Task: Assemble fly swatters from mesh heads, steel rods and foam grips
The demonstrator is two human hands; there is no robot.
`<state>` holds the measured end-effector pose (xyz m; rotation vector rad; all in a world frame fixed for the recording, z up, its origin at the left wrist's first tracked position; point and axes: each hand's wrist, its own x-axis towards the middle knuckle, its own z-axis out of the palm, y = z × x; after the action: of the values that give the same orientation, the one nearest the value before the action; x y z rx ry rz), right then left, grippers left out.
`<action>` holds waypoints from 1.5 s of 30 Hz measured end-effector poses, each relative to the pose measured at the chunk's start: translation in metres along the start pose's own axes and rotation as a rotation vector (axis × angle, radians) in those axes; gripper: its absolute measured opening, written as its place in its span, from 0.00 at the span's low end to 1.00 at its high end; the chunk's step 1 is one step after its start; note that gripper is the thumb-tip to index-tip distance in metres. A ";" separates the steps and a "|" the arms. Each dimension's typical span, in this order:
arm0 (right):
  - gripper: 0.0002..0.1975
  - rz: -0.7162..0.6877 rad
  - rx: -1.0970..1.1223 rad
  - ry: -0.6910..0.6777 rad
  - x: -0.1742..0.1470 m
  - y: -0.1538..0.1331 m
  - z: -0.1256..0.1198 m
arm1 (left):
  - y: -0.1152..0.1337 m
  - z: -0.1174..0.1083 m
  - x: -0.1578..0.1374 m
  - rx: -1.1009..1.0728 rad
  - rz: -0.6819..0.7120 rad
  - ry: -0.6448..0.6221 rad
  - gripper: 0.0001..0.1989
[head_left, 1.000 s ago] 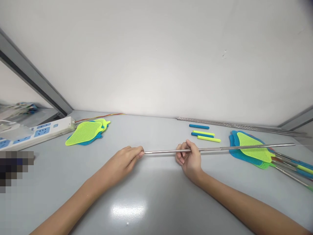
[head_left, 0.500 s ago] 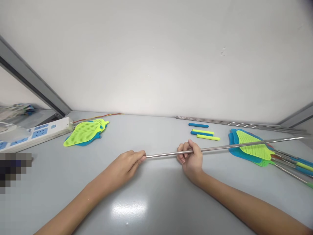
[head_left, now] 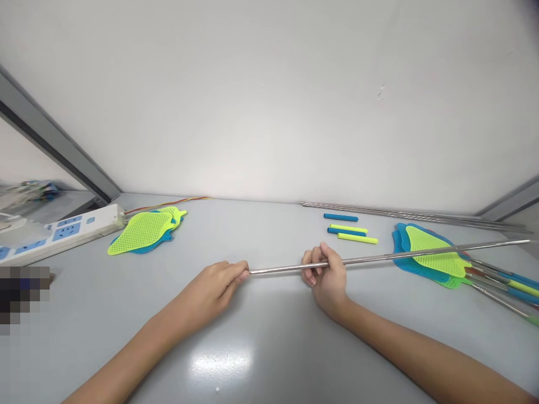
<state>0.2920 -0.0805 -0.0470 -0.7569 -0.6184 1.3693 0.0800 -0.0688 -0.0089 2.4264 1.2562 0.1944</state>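
Tilted the jointed metal rod (head_left: pixel 370 259) slightly, gripping it left of the fly swatters (head_left: pixel 442 266) with left hand (head_left: pixel 223 284) and right hand (head_left: pixel 330 282).

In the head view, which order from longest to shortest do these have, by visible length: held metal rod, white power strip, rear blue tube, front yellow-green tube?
1. Held metal rod
2. White power strip, cut off by the picture edge
3. Rear blue tube and front yellow-green tube: nearly alike; differing nearness makes ranking unsure
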 end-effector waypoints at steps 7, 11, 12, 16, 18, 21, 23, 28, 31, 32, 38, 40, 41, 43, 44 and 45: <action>0.21 -0.005 -0.027 -0.039 -0.001 -0.001 0.000 | 0.000 0.000 0.000 0.007 0.009 0.020 0.13; 0.21 -0.022 -0.040 -0.067 -0.002 -0.001 0.001 | 0.001 -0.002 -0.001 -0.012 0.022 0.014 0.14; 0.21 -0.029 -0.044 -0.069 -0.002 -0.001 0.001 | 0.002 -0.002 -0.001 -0.016 0.026 0.009 0.14; 0.21 -0.046 -0.056 -0.075 -0.003 -0.001 0.002 | 0.005 0.000 0.000 -0.014 0.030 -0.014 0.15; 0.21 -0.051 -0.068 -0.084 -0.003 0.000 0.002 | 0.006 0.000 -0.001 -0.016 0.029 -0.015 0.15; 0.21 -0.062 -0.084 -0.093 -0.003 0.000 0.003 | 0.006 0.001 -0.001 -0.021 0.032 0.001 0.15; 0.21 -0.067 -0.090 -0.103 -0.004 0.000 0.003 | 0.006 0.001 -0.001 -0.025 0.040 0.014 0.14; 0.21 -0.073 -0.119 -0.131 -0.005 0.000 0.004 | 0.007 0.002 -0.002 -0.038 0.053 -0.002 0.15; 0.21 -0.070 -0.138 -0.138 -0.005 0.000 0.004 | 0.008 0.003 -0.002 -0.050 0.052 -0.014 0.15; 0.21 -0.070 -0.142 -0.139 -0.005 0.000 0.004 | 0.009 0.003 -0.002 -0.055 0.052 -0.014 0.15; 0.21 -0.072 -0.159 -0.139 -0.006 0.000 0.004 | 0.008 0.005 -0.002 -0.073 0.049 -0.010 0.15; 0.21 -0.072 -0.155 -0.139 -0.006 0.000 0.004 | 0.008 0.006 -0.002 -0.069 0.049 -0.018 0.15; 0.21 -0.069 -0.155 -0.139 -0.006 0.000 0.004 | 0.009 0.006 -0.002 -0.070 0.051 -0.023 0.15; 0.21 -0.057 -0.165 -0.135 -0.006 0.001 0.004 | 0.010 0.008 -0.002 -0.079 0.056 -0.038 0.15; 0.21 -0.052 -0.172 -0.131 -0.006 0.001 0.004 | 0.011 0.009 -0.002 -0.085 0.060 -0.046 0.15; 0.21 -0.049 -0.176 -0.126 -0.006 0.001 0.004 | 0.011 0.011 -0.002 -0.091 0.062 -0.052 0.15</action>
<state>0.2874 -0.0858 -0.0447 -0.7949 -0.8606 1.3363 0.0906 -0.0795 -0.0140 2.3791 1.1261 0.2003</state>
